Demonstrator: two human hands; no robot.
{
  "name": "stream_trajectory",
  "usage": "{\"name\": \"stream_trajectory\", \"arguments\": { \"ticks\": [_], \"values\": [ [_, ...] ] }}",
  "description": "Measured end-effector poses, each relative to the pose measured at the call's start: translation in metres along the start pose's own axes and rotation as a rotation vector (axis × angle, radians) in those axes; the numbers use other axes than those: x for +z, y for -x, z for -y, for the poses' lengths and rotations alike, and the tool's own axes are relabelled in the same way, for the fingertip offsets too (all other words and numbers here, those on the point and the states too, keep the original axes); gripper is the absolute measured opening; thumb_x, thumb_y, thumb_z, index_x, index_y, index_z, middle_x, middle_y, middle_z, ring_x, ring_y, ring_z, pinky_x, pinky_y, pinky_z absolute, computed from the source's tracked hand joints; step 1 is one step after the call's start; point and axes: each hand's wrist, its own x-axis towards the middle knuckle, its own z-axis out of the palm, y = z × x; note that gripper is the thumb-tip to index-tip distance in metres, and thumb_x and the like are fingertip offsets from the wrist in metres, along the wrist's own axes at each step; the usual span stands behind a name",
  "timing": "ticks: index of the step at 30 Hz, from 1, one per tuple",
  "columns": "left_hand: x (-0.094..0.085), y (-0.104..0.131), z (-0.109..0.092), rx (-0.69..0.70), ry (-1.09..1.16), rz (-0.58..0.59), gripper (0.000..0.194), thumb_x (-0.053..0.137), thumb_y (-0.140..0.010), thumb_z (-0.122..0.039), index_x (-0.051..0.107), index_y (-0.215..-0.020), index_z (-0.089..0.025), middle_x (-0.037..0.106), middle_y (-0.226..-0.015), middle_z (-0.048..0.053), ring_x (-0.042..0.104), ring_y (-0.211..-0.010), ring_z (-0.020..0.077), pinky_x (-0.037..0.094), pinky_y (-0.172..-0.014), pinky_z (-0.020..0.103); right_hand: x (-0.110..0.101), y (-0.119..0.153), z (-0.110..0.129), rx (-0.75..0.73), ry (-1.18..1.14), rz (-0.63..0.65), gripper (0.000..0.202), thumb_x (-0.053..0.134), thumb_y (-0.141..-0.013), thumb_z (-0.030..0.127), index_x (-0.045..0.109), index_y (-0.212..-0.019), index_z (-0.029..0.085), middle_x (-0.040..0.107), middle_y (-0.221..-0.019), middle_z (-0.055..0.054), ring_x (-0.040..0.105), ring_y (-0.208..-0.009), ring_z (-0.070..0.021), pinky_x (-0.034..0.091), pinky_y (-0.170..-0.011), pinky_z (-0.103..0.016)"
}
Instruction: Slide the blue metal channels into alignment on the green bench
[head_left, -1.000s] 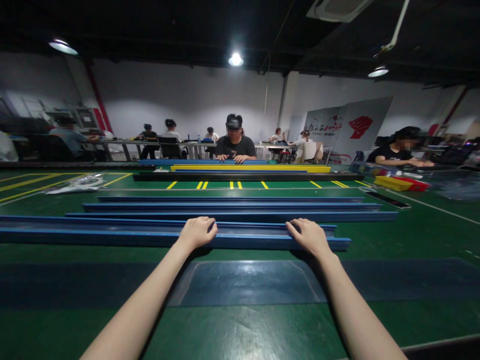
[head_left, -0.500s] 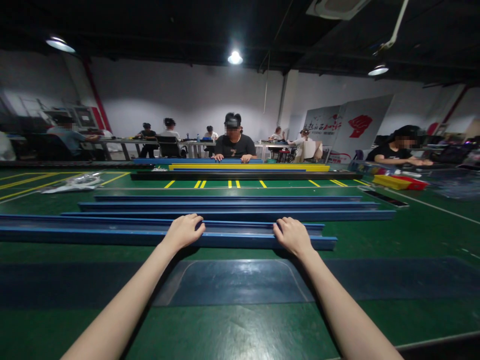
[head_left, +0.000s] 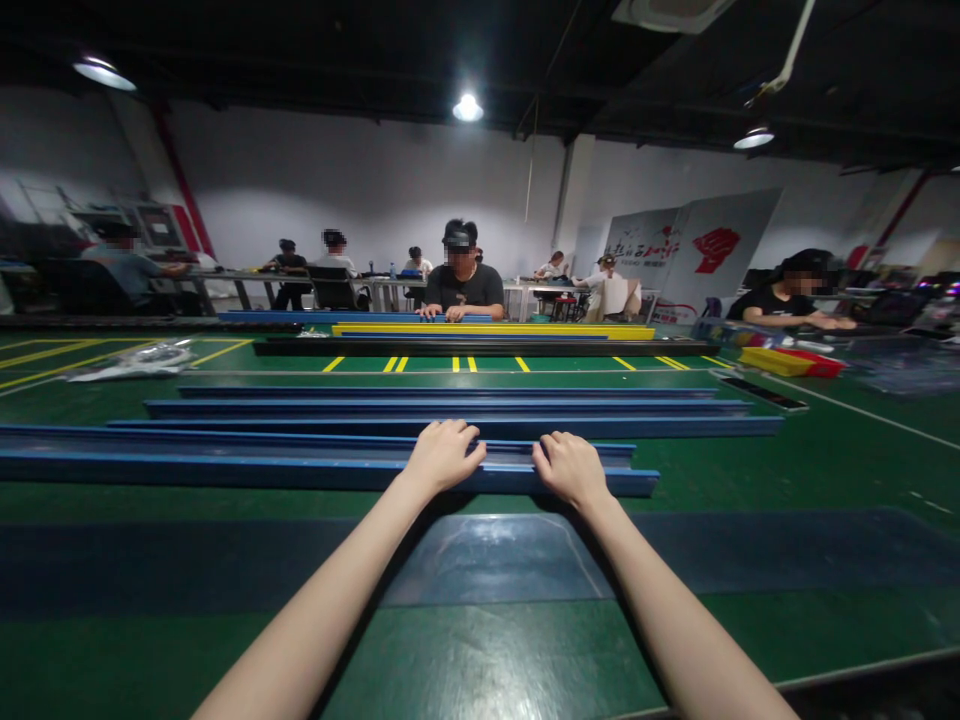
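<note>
Nearest me on the green table lies a long blue channel-shaped strip (head_left: 225,462) with raised edges, running out of view at the left. My left hand (head_left: 444,458) is closed over it, fingers curled across its far edge. A short distance to the right, near the strip's right end, my right hand (head_left: 571,468) grips the same strip in a similar way. Most fingertips of both hands are hidden behind the strip's edges. Just beyond lie several more blue strips (head_left: 690,427), roughly parallel. Between my forearms and beneath them a clear flat sheet (head_left: 495,560) lies on the table.
Farther back are a black strip (head_left: 420,348) and a yellow strip (head_left: 495,331). Opposite, a person (head_left: 465,285) rests both hands at a far blue strip (head_left: 300,317). A phone-like dark slab (head_left: 765,391), yellow and red trays (head_left: 780,361) and a plastic bag (head_left: 142,360) lie around.
My left hand has slid right along the near strip, closer to my right hand, which stays near the end. Across the table, the far blue strip has shifted left and that person's hands are closer together.
</note>
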Motion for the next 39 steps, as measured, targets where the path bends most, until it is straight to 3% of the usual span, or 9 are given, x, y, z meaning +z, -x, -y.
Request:
{"name": "stream_trajectory", "arguments": {
  "ticks": [7, 14, 39],
  "values": [
    [0.019, 0.0, -0.025, -0.088, -0.041, -0.014, 0.036, 0.03, -0.086, -0.034, 0.058, -0.097, -0.015, 0.061, -0.09, 0.01, 0.054, -0.088, 0.0234, 0.037, -0.076, 0.035, -0.002, 0.0, -0.004, -0.004, -0.052, 0.028, 0.038, 0.028, -0.087, 0.034, 0.06, -0.078, 0.017, 0.063, -0.078, -0.005, 0.055, -0.076, -0.0156, 0.029, -0.066, -0.026],
    [0.019, 0.005, -0.021, -0.051, -0.043, -0.044, 0.037, 0.029, -0.087, -0.034, 0.057, -0.101, -0.015, 0.062, -0.09, 0.009, 0.054, -0.086, 0.021, 0.036, -0.077, 0.033, -0.007, 0.0, -0.009, -0.038, -0.077, 0.092, 0.036, 0.029, -0.087, 0.034, 0.06, -0.081, 0.018, 0.063, -0.081, -0.005, 0.055, -0.08, -0.0153, 0.031, -0.068, -0.025],
    [0.021, 0.006, -0.02, -0.054, -0.025, -0.053, 0.038, 0.028, -0.087, -0.034, 0.057, -0.105, -0.016, 0.062, -0.094, 0.009, 0.054, -0.089, 0.0201, 0.036, -0.08, 0.032, -0.007, -0.001, -0.009, -0.017, -0.096, 0.124, 0.038, 0.027, -0.088, 0.037, 0.06, -0.086, 0.017, 0.063, -0.085, -0.006, 0.054, -0.085, -0.016, 0.033, -0.073, -0.025]
  ]
}}
